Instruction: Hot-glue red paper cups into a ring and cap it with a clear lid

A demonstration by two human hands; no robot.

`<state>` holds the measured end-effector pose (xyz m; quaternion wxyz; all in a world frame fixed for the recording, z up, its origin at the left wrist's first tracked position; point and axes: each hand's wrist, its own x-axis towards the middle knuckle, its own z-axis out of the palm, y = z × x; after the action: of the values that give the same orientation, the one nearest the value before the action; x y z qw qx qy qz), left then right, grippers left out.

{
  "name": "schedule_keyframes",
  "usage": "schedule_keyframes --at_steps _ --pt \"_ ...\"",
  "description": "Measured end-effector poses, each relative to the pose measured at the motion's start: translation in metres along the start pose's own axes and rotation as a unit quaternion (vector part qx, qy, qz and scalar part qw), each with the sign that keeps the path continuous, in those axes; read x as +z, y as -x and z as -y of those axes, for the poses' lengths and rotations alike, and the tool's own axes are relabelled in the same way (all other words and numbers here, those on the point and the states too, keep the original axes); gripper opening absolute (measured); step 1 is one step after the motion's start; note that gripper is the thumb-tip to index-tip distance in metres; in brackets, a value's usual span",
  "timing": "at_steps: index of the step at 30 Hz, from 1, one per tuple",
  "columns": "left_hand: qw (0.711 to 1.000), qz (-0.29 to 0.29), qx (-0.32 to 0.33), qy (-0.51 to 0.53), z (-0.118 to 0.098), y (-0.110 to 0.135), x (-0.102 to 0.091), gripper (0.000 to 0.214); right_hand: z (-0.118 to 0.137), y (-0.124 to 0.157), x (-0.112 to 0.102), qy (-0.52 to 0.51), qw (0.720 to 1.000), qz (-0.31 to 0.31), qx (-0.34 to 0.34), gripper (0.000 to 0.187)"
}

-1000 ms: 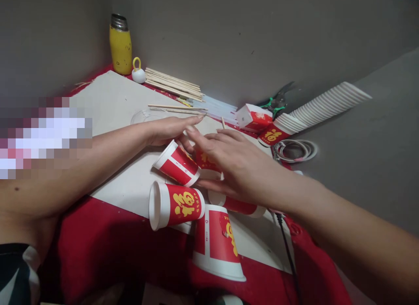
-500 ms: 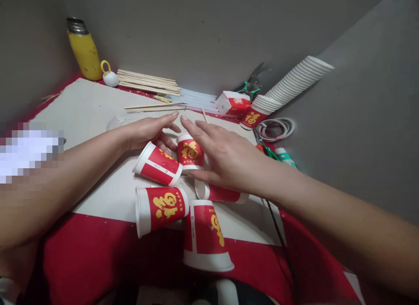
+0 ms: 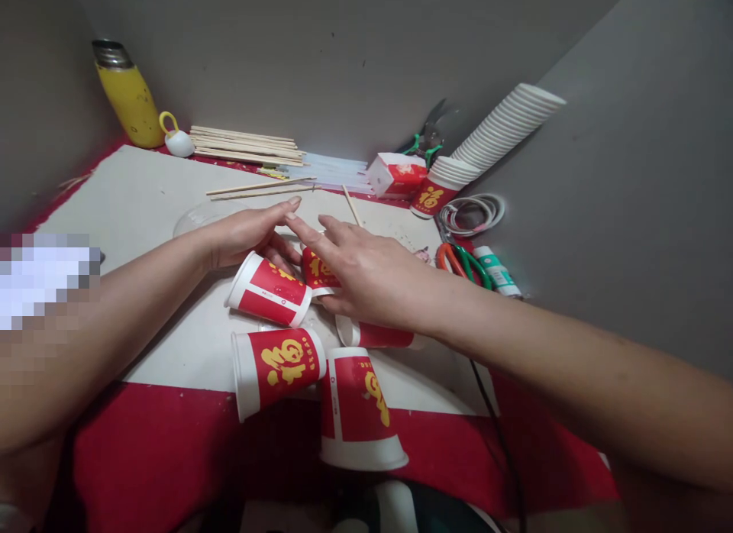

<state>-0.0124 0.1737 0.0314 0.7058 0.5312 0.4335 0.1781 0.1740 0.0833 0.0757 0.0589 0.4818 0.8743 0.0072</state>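
Observation:
Several red and white paper cups with gold characters lie in a ring, their narrow ends turned inward. Between my hands is the far paper cup [image 3: 319,269], partly covered by my right hand [image 3: 372,269]; the right thumb is at its near side and the fingers reach over it. My left hand [image 3: 255,231] curls its fingers against that cup's left side, behind the left cup [image 3: 272,292]. Both index fingertips nearly meet above. Nearer me lie the lower left cup [image 3: 280,369] and the front cup [image 3: 360,411]. Under my right hand shows the right cup [image 3: 383,334].
Along the back wall are a yellow bottle [image 3: 129,101], its white lid [image 3: 179,142], wooden sticks [image 3: 246,145], translucent glue sticks [image 3: 335,170] and a red-white box [image 3: 398,174]. At right are stacked cups [image 3: 504,124], a coiled cable [image 3: 473,214] and scissors [image 3: 455,258].
My right hand has shifted left and covers more of the far cup. The left hand keeps nearly the same pose. The whole view has moved slightly.

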Motion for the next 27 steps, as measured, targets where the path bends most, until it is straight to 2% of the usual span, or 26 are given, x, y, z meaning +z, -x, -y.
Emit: schedule_keyframes --at_steps 19,27 --pt "0.999 0.036 -0.016 0.017 0.0013 -0.0004 -0.0035 0.077 0.001 -0.002 0.0041 -0.024 1.0 -0.004 0.009 0.099" --pt "0.999 -0.001 -0.017 0.043 0.0022 -0.0024 -0.0036 0.071 0.0008 -0.0027 0.0056 -0.038 0.999 -0.006 -0.002 0.098"
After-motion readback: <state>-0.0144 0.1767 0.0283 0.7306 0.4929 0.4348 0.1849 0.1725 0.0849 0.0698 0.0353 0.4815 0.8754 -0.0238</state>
